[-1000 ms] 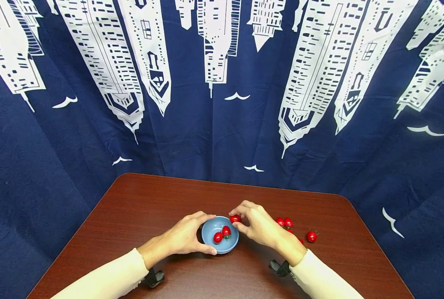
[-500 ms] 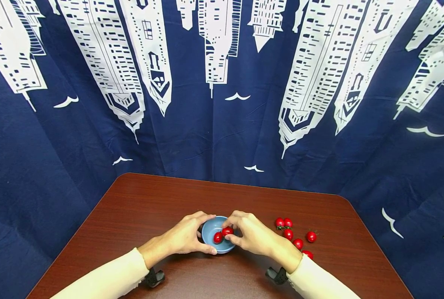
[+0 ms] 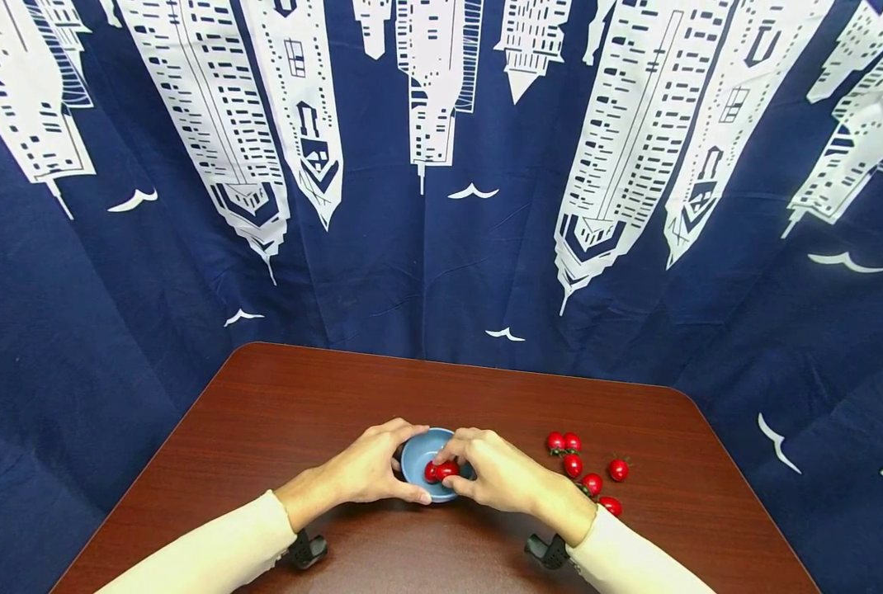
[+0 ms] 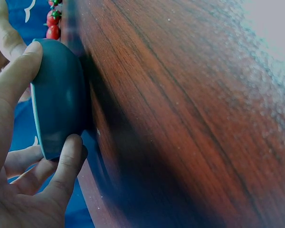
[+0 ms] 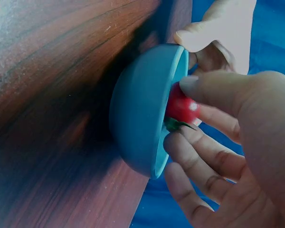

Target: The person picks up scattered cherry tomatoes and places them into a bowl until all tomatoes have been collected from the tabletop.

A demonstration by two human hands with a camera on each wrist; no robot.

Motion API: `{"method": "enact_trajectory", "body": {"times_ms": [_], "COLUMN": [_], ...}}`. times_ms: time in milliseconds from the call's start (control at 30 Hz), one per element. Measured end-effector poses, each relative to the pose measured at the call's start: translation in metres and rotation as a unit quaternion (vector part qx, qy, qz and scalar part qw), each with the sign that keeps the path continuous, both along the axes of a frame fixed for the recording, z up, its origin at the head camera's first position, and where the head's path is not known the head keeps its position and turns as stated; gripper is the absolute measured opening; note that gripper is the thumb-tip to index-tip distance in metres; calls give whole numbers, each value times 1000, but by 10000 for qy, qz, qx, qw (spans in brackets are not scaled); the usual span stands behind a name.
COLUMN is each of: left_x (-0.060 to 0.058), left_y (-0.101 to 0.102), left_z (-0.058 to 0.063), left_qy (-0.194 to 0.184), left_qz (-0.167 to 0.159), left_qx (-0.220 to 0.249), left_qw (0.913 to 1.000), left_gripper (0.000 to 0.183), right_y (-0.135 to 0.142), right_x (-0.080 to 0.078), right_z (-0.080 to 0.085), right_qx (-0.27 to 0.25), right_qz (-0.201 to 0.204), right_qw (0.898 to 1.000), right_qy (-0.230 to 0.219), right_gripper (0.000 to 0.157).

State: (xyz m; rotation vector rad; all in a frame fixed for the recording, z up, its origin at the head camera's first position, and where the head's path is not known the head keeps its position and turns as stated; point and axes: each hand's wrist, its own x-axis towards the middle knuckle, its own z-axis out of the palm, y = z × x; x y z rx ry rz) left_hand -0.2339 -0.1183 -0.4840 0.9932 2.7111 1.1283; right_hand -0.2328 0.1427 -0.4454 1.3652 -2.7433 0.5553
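Observation:
A small blue bowl [image 3: 415, 450] stands on the table, and my left hand [image 3: 367, 469] grips its left side, thumb near the front and fingers round the back. In the left wrist view the thumb lies on the rim of the bowl [image 4: 59, 95], with fingertips low on its wall. My right hand [image 3: 501, 472] reaches over the right rim and pinches a cherry tomato [image 3: 447, 471] inside the bowl. The right wrist view shows this red cherry tomato [image 5: 183, 108] with its green stem between thumb and fingers. Beside it in the bowl lies another cherry tomato [image 3: 430, 473]; the right hand hides part of the inside.
Several cherry tomatoes [image 3: 572, 465] lie in a loose group on the brown table [image 3: 323, 388], right of the right hand. A lone cherry tomato [image 3: 618, 470] sits farther right. Behind the table hangs a dark blue curtain [image 3: 367, 280] with white buildings.
My right hand has moved left with a cherry tomato, from beside the rim to down inside the bowl. My left hand has kept its grip on the bowl.

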Motion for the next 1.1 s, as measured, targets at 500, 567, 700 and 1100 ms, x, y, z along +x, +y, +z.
{"method": "enact_trajectory", "body": {"times_ms": [500,567,700,1100], "left_x": [-1,-1,-1,-1], "left_y": [-1,-1,-1,1], "left_z": [-1,-1,-2,-4], "left_qy": [-40,-56,-78,-62], "left_qz": [30,36,44,122], "left_qx": [11,12,50,84], "left_qw": [10000,10000,9999,9999], "left_gripper": [102,102,101,101], "right_y": [9,13,22,62], "right_x": [-2,-3,-5,-18], "right_z": [6,7,7,6], "right_qx": [-229,-310,-482,-652], "right_qz": [-412,-446,-516,-1213], "right_qw": [9987,9983,9971,9886], "right_qy": [191,221,282,612], "right_gripper": [33,33,35,35]}}
